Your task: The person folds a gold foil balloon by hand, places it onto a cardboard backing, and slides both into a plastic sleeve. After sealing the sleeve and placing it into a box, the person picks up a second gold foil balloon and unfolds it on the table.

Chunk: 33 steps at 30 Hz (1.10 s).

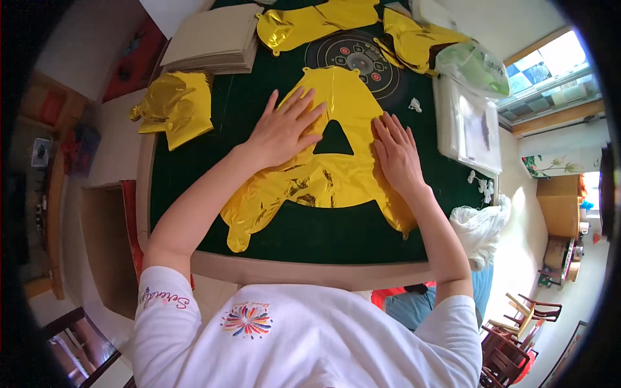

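Observation:
A flat gold foil balloon, shaped like a letter A, lies on the dark green tabletop with its pointed end away from me. My left hand rests palm down on its left slope, fingers stretched out and spread. On the opposite slope, my right hand lies flat along the edge, fingers extended. Neither hand grips anything. The foil is creased around the lower part, and the left leg ends in a rounded tab. A triangular hole shows green cloth between my hands.
Stacked cardboard sheets and folded gold foil are at the left. More gold foil balloons lie at the back, near a round black mat. Clear plastic bags and a white string bundle are at the right.

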Each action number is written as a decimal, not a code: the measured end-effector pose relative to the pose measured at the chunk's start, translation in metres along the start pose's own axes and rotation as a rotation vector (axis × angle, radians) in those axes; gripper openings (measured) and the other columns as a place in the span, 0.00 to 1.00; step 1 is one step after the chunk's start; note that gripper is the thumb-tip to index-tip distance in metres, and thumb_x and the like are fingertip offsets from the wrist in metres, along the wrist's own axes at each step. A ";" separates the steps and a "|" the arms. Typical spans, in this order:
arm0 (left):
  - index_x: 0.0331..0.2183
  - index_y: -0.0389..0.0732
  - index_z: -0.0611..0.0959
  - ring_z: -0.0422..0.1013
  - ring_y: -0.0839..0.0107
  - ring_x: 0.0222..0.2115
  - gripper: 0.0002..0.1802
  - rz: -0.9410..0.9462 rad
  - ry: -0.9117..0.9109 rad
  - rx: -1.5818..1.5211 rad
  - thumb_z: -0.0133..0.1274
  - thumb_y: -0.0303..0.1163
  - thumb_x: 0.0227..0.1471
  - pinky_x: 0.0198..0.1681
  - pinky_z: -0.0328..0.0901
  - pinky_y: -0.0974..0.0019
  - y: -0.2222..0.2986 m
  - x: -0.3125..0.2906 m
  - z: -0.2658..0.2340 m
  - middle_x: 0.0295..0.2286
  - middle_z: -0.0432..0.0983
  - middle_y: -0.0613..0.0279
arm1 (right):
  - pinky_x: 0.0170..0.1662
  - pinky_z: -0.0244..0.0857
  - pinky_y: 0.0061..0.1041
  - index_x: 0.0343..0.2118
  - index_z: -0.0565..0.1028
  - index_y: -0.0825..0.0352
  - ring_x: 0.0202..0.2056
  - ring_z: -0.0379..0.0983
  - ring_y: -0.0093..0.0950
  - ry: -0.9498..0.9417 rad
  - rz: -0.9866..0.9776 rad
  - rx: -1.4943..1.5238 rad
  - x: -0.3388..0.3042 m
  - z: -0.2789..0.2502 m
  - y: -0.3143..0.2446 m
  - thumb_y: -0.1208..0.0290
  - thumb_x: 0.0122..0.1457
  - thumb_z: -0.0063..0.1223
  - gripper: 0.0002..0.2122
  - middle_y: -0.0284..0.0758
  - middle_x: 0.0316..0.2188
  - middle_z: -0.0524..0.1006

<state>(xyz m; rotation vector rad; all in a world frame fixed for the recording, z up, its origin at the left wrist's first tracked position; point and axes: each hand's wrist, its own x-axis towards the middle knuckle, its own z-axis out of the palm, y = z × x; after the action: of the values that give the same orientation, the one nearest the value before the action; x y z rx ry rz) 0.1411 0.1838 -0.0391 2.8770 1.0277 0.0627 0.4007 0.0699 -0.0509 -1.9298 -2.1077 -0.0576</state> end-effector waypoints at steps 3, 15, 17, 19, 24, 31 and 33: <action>0.64 0.53 0.55 0.39 0.64 0.66 0.35 0.018 0.107 -0.037 0.37 0.55 0.61 0.66 0.33 0.46 -0.006 0.041 -0.009 0.64 0.45 0.58 | 0.65 0.47 0.40 0.58 0.65 0.65 0.63 0.55 0.39 0.124 -0.036 0.120 0.042 -0.002 -0.012 0.69 0.64 0.43 0.20 0.42 0.61 0.61; 0.63 0.50 0.56 0.40 0.65 0.66 0.39 -0.146 0.042 -0.026 0.34 0.62 0.58 0.65 0.32 0.42 -0.038 0.114 -0.004 0.65 0.46 0.64 | 0.64 0.47 0.39 0.58 0.65 0.64 0.63 0.55 0.36 0.101 -0.074 0.078 0.118 0.030 0.000 0.66 0.64 0.42 0.20 0.39 0.60 0.63; 0.63 0.51 0.56 0.39 0.65 0.66 0.38 -0.146 0.042 -0.019 0.33 0.61 0.59 0.65 0.32 0.40 -0.042 0.119 0.000 0.65 0.45 0.64 | 0.64 0.47 0.40 0.58 0.65 0.64 0.63 0.55 0.36 0.080 -0.073 0.068 0.125 0.033 0.001 0.66 0.65 0.42 0.20 0.39 0.61 0.63; 0.63 0.51 0.56 0.39 0.65 0.66 0.37 -0.141 0.028 -0.013 0.33 0.60 0.60 0.65 0.32 0.40 -0.044 0.124 0.001 0.65 0.44 0.64 | 0.64 0.47 0.41 0.58 0.65 0.64 0.63 0.55 0.36 0.090 -0.059 0.082 0.141 0.035 0.005 0.66 0.65 0.42 0.20 0.39 0.61 0.63; 0.63 0.51 0.57 0.40 0.66 0.66 0.33 -0.079 0.195 0.017 0.33 0.55 0.62 0.65 0.31 0.40 -0.048 0.148 0.025 0.65 0.46 0.64 | 0.64 0.47 0.42 0.59 0.64 0.64 0.63 0.55 0.36 0.156 -0.128 0.038 0.171 0.060 0.022 0.66 0.64 0.42 0.20 0.39 0.61 0.63; 0.63 0.50 0.57 0.42 0.67 0.65 0.32 -0.046 0.110 -0.032 0.33 0.53 0.62 0.65 0.32 0.40 -0.065 0.156 0.030 0.64 0.49 0.65 | 0.64 0.47 0.43 0.59 0.65 0.62 0.63 0.55 0.36 0.143 -0.098 0.065 0.176 0.073 0.033 0.65 0.64 0.42 0.20 0.37 0.61 0.63; 0.63 0.50 0.57 0.42 0.67 0.65 0.33 -0.053 0.110 -0.009 0.33 0.53 0.62 0.65 0.33 0.41 -0.073 0.149 0.030 0.64 0.49 0.65 | 0.64 0.47 0.44 0.59 0.65 0.63 0.63 0.55 0.35 0.141 -0.097 0.058 0.177 0.074 0.033 0.65 0.64 0.42 0.20 0.37 0.61 0.63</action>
<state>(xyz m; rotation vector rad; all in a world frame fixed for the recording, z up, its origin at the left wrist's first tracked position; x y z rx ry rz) 0.2122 0.3320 -0.0745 2.8645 1.1191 0.2239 0.4078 0.2615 -0.0860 -1.7367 -2.0858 -0.1462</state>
